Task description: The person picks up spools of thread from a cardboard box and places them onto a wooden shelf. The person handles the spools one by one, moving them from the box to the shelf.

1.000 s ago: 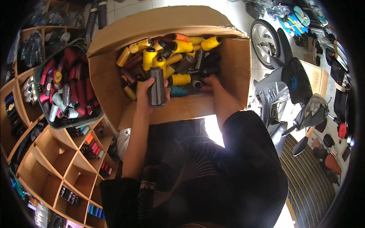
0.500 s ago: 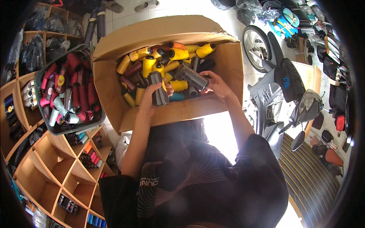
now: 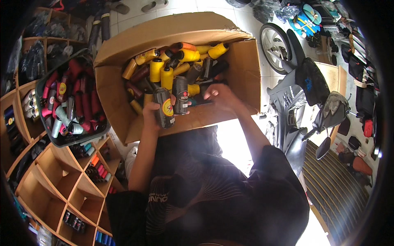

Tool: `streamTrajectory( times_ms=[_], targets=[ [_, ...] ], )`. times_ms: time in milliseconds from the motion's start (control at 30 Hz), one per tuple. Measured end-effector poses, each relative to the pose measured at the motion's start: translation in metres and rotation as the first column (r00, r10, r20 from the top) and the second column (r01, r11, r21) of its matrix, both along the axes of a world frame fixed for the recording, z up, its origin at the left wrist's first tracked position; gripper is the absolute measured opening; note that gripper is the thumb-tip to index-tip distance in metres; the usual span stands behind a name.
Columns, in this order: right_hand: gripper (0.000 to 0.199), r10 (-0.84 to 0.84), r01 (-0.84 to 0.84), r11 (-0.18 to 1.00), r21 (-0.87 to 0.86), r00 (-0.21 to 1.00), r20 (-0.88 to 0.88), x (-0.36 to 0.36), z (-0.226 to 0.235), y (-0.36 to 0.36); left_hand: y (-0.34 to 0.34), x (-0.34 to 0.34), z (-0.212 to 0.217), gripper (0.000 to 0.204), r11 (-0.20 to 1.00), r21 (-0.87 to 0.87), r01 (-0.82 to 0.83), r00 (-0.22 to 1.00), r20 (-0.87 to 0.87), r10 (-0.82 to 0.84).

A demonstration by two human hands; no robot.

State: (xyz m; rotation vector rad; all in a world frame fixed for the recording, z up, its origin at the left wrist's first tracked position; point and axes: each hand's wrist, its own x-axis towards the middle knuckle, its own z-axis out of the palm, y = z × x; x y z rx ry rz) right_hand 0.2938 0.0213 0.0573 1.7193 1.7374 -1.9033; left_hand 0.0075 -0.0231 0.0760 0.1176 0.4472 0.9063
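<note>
My left hand [image 3: 151, 112] is closed around two dark thread spools at the near left of the cardboard box [image 3: 113, 88]. One charcoal spool [image 3: 163, 117] has a round yellow label; the other dark spool [image 3: 180, 100] stands upright beside it with a dark label. Over the box's near right part, my right hand [image 3: 223, 97] has its fingers curled in, and whatever they may hold is hidden. Around both hands lie loose spools, among them a yellow spool [image 3: 156, 70], an orange spool [image 3: 186, 46], a maroon spool [image 3: 141, 73] and a dark grey spool [image 3: 194, 74].
Left of the box, a dark basket [image 3: 72, 141] holds red, maroon and pale spools. Wooden cubby shelves [image 3: 67, 174] with more spools run along the left. A motorbike [image 3: 293, 102] stands close on the right. Grey slippers [image 3: 150, 6] lie on the tiles beyond the box.
My left hand has lowered and moved left, now with two dark spools in place of one. My right hand no longer holds up its dark spool, and its fingers have curled in.
</note>
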Motion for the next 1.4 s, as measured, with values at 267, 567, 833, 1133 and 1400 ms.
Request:
streamTrajectory(
  times_ms=[267,567,833,1133,1400],
  targets=[
    [0.075,-0.018,0.075,0.992,-0.098,0.873,0.488,0.047,-0.131,0.035,-0.003,0.001,0.022,0.054,0.995,0.077,-0.064,0.991,0.124,0.054],
    [0.121,0.049,0.113,0.967,-0.229,0.800,0.598,0.034,-0.138,0.036,-0.013,-0.006,0.036,0.055,0.964,0.046,-0.263,0.961,0.106,0.257],
    [0.133,0.144,-0.173,0.972,0.158,0.974,0.177,0.041,-0.060,0.022,-0.001,-0.021,0.025,0.056,0.991,0.083,-0.102,0.994,0.042,0.099],
    [0.126,-0.117,0.125,0.856,0.502,0.992,-0.049,-0.016,0.082,-0.022,0.008,-0.013,0.036,0.054,0.993,0.081,-0.088,0.996,0.040,0.085],
    [0.095,-0.288,0.376,0.839,0.393,0.920,-0.266,-0.058,0.081,-0.038,-0.005,0.000,0.013,0.051,0.978,0.025,-0.208,0.978,0.035,0.207]
  ],
)
